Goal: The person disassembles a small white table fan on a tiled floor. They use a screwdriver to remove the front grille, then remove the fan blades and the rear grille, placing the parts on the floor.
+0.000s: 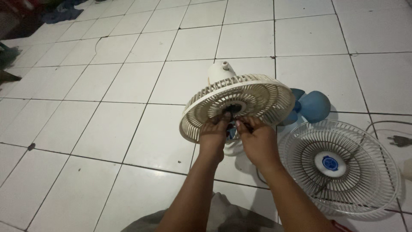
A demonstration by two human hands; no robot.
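So the fan body (223,71) stands on the floor (107,129) with the rear guard (238,105) on its front. Both hands sit at the guard's hub, left hand (213,134) just beside right hand (257,141). Blades (311,106) lie right of it, front guard (339,165) nearer, plug (399,140) far right.

Both hands, left hand (213,134) and right hand (256,139), pinch the hub of the cream rear fan guard (237,105) above the white tiled floor (107,129).

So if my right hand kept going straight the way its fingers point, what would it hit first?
The right hand points up and away, its fingertips at the dark hub of the rear fan guard. It would likely meet that hub first, though depth is hard to judge.
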